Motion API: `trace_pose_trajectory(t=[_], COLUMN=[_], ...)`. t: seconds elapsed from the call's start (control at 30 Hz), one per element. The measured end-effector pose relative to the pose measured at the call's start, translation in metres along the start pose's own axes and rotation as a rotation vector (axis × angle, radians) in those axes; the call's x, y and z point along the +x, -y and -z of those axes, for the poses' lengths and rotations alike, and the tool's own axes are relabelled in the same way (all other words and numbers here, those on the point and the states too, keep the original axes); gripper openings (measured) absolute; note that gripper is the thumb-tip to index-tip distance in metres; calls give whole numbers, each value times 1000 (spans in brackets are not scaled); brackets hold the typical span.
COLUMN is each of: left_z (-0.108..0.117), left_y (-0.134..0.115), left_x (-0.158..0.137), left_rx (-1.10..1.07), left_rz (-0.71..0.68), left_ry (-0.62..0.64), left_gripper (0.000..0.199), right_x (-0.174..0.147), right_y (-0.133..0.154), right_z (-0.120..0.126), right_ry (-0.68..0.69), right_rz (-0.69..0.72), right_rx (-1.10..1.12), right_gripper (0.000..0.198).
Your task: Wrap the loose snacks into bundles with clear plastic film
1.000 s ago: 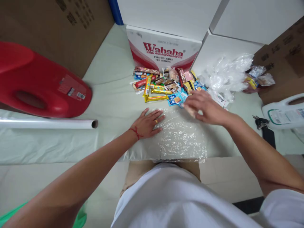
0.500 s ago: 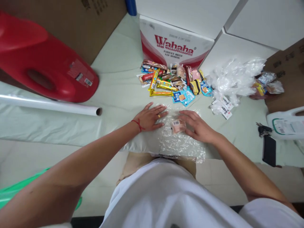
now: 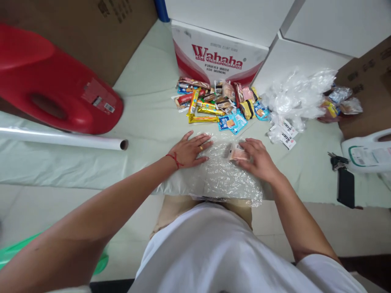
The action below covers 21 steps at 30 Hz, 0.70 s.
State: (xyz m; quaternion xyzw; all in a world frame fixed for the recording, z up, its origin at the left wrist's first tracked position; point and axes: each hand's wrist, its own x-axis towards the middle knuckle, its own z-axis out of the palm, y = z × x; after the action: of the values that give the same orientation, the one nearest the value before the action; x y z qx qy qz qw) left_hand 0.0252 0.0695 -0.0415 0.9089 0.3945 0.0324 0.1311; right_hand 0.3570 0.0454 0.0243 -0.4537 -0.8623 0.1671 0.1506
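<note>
A crinkled clear plastic sheet (image 3: 224,175) lies in front of me, its near edge hanging over the table's front. On its left part my left hand (image 3: 192,150) rests flat with the fingers spread, a red string on the wrist. My right hand (image 3: 259,159) grips a small pink snack packet (image 3: 235,151) between thumb and fingers, low over the sheet's right side. The fingers cover the packet's right part. Beyond the sheet is a pile of wrapped snacks (image 3: 203,119), with yellow sticks and blue packets nearest to me.
A Wahaha carton (image 3: 218,53) stands behind the pile. Crumpled clear plastic bags (image 3: 299,95) and white labels (image 3: 287,140) lie to the right, with keys (image 3: 338,162), a black phone-like object (image 3: 345,188) and a white jug (image 3: 368,152). Leftward are a red jug (image 3: 61,89) and a white roll (image 3: 64,138).
My right hand has closed on the pink packet and shifted it rightward and slightly away from me. My left hand stays flat on the sheet. The view has shifted slightly.
</note>
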Motion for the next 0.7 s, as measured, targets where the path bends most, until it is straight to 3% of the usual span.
trace_pose_trajectory(t=[0.17,0.33,0.47,0.57,0.7], left_z=[0,2,1,0,1], left_y=[-1,-1,0,1,1], left_x=[-2,-3,-4,-4,-4], left_rx=[2,-4,-11,-13,-12], left_rz=[18,12,1,-7,-10], left_ry=[-29,-33,-53,-66,-59], left_gripper=[70,67,67,66,65], right_x=[1,-1,9,50,155], right_y=[29,32,21,10,-7], right_z=[-20,-52,-40,-15,0], right_ry=[86,170,229,164,-46], right_rz=[106,-28,20,16,-246], right_rx=[13,-63,-8,66,-117], right_gripper=[60,61,69,62,49])
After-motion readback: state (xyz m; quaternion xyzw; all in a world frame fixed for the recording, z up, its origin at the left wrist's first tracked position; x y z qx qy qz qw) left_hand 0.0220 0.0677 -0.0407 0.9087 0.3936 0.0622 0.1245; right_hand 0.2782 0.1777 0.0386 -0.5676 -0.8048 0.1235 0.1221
